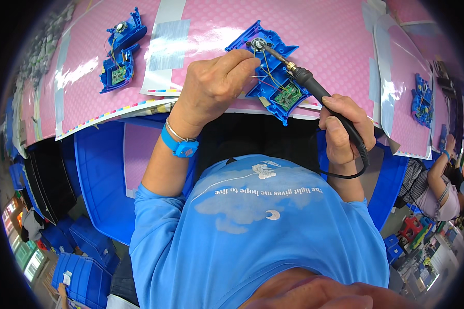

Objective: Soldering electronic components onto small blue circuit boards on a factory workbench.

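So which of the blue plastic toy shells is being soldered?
The middle blue shell, under both hands: the soldering iron tip touches its round part. The left shell and far-right shell lie untouched.

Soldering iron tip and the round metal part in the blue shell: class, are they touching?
Touching. The head view shows the soldering iron, held in the right hand, with its tip resting on the round metal part with no visible gap.
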`<state>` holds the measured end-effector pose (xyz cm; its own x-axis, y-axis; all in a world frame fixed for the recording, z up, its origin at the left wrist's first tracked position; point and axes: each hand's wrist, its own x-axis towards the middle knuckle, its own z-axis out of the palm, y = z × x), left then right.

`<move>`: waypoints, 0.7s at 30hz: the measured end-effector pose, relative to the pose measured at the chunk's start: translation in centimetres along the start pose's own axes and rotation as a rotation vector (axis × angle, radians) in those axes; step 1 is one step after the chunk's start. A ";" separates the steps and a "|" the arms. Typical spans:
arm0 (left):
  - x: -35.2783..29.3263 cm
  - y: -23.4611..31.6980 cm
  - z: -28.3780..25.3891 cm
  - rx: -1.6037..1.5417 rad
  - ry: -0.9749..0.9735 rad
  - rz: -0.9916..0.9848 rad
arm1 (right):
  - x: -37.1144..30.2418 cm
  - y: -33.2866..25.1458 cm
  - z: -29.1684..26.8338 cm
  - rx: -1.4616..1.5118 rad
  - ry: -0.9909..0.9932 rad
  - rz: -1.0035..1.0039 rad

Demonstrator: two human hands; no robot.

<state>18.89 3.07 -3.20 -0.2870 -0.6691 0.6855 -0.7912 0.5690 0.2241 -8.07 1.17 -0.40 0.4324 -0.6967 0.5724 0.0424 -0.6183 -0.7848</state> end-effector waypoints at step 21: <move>-1.0 3.1 -2.1 -0.409 -0.125 -0.257 | -0.6 -0.7 -2.0 0.013 0.171 0.019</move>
<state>17.91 6.52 -1.77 -0.1928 -0.8501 0.4900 -0.5753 0.5025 0.6453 -10.15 1.34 0.30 0.2735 -0.7610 0.5883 0.0474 -0.6002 -0.7984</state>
